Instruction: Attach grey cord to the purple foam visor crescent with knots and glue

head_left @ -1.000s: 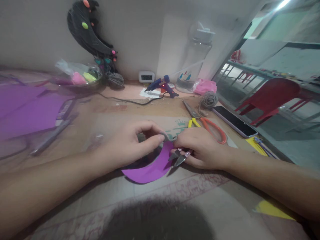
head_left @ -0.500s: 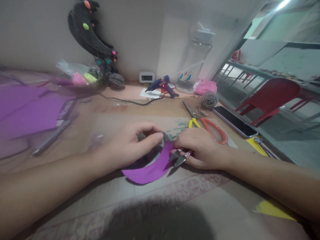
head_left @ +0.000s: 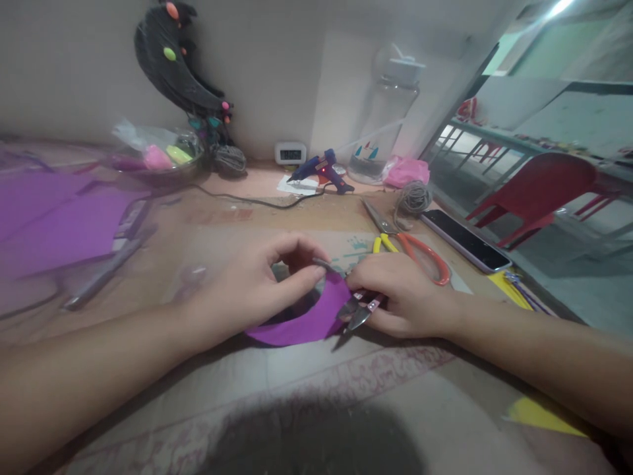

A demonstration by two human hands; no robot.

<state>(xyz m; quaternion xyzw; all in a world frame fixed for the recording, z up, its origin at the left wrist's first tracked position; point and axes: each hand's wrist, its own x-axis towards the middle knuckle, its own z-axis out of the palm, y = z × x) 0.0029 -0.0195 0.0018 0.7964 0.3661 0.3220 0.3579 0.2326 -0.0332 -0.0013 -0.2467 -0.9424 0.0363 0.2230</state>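
A purple crescent cutout [head_left: 316,318] lies curved between my hands, just above the table mat. My left hand [head_left: 270,280] pinches its upper end between thumb and forefinger, where a thin grey edge shows. Tucked in my right hand [head_left: 395,290] is a pair of small thread snips [head_left: 363,313], blades pointing down and left over the crescent's outer edge. The fingertips of that hand also press against the crescent's upper right side; what exactly they pinch there is hidden. Scissors [head_left: 410,247] with yellow and orange handles lie just beyond my right hand.
A blue glue gun [head_left: 324,170] stands at the back, near a small digital clock [head_left: 290,153] and a clear bottle [head_left: 383,125]. Grey cord [head_left: 414,198] and a phone [head_left: 467,241] lie right. Purple sheets [head_left: 54,224], a pen [head_left: 101,274] and a bowl [head_left: 158,175] are left.
The crescent has turned a little, its lower tip swinging up and under my left hand. Its grey strip at the top now shows edge-on. My right hand has barely moved.
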